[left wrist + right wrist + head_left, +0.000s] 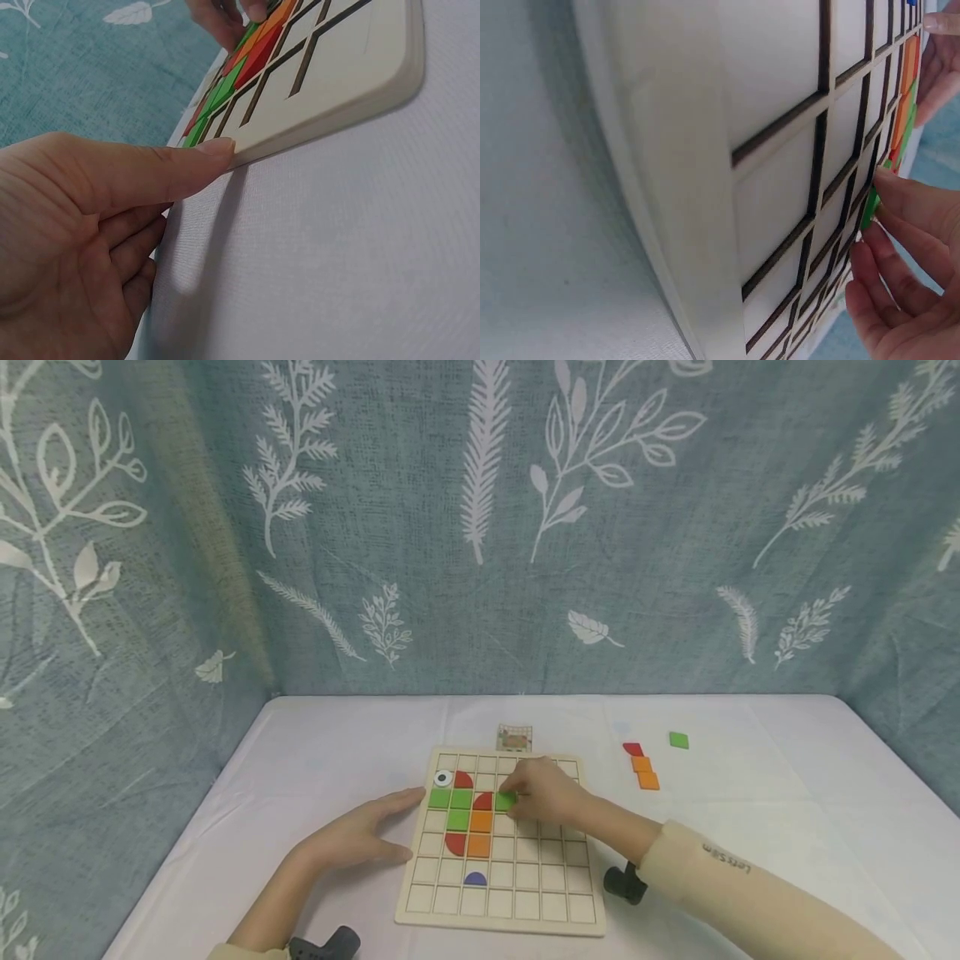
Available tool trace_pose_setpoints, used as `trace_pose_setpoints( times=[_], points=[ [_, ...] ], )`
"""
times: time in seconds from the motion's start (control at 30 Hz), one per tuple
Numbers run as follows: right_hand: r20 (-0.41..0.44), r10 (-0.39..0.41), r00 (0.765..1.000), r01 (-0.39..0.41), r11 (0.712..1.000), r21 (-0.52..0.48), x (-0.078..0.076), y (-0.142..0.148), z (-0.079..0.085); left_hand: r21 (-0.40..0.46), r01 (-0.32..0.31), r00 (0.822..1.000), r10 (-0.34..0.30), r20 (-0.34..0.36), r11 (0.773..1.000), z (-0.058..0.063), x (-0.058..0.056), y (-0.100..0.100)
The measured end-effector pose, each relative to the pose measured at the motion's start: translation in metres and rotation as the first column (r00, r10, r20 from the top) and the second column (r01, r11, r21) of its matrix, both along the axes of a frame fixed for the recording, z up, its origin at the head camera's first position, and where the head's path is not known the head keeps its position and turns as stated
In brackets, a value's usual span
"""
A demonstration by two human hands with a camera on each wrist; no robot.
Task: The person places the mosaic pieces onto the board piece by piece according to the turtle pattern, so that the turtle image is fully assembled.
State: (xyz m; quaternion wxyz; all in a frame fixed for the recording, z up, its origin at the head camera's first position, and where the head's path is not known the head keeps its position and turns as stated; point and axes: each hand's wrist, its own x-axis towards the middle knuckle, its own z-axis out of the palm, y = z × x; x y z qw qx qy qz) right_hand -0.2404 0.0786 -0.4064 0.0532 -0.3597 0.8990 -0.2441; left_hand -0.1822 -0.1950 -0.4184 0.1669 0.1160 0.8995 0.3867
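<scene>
A pale wooden grid board (498, 924) lies on the white table. My right hand (551, 792) pinches a green square tile (506, 802) at a cell right of a red quarter-round tile (483, 802); in the right wrist view thumb and fingers hold this tile's edges. Against the board's left edge rests my left hand (358, 837), fingers extended, its thumb (217, 148) touching the rim. On the board are other green tiles (457, 819), orange squares (481, 821), a red piece (455, 844), a round eye tile (443, 778) and a blue half-round piece (476, 879).
Right of the board lie a red piece (633, 749), two orange squares (648, 781) and a green square (678, 740). A small picture card (514, 737) sits behind the board. A leaf-patterned curtain (420, 610) hangs at the back.
</scene>
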Motion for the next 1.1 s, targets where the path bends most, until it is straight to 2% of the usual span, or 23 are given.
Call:
trace_pose_setpoints(
  times=[0.13, 0.27, 0.37, 0.47, 0.6, 0.87, 1.1],
  points=[
    [0.021, -0.002, 1.0, 0.002, 1.0, -0.012, 0.0, 0.001, 0.0, -0.002, -0.001, 1.0, 0.001, 0.001, 1.0, 0.0, 0.0, 0.001],
    [0.082, -0.034, 0.996, 0.035, 0.999, -0.016, -0.002, 0.007, 0.001, 0.003, 0.003, 1.0, -0.003, 0.002, 1.0, -0.001, -0.001, 0.0],
    [0.132, -0.072, 0.989, 0.076, 0.997, -0.026, -0.005, 0.017, 0.004, 0.009, 0.007, 1.0, -0.007, 0.005, 1.0, -0.002, -0.001, 0.001],
    [0.144, -0.077, 0.987, 0.084, 0.996, -0.04, -0.009, 0.032, 0.008, 0.011, 0.008, 1.0, -0.008, 0.007, 1.0, -0.001, 0.0, 0.001],
    [0.127, -0.089, 0.988, 0.095, 0.995, -0.039, -0.015, 0.053, 0.012, 0.004, 0.002, 1.0, -0.002, 0.006, 1.0, 0.001, 0.0, 0.001],
    [0.086, -0.213, 0.973, 0.212, 0.977, 0.027, -0.017, 0.092, 0.014, -0.01, -0.016, 1.0, 0.016, 0.021, 1.0, -0.001, -0.001, 0.002],
    [0.008, -0.365, 0.931, 0.361, 0.924, 0.121, -0.017, 0.123, 0.01, -0.012, -0.015, 1.0, 0.015, 0.017, 1.0, 0.0, 0.001, 0.002]
  ],
)
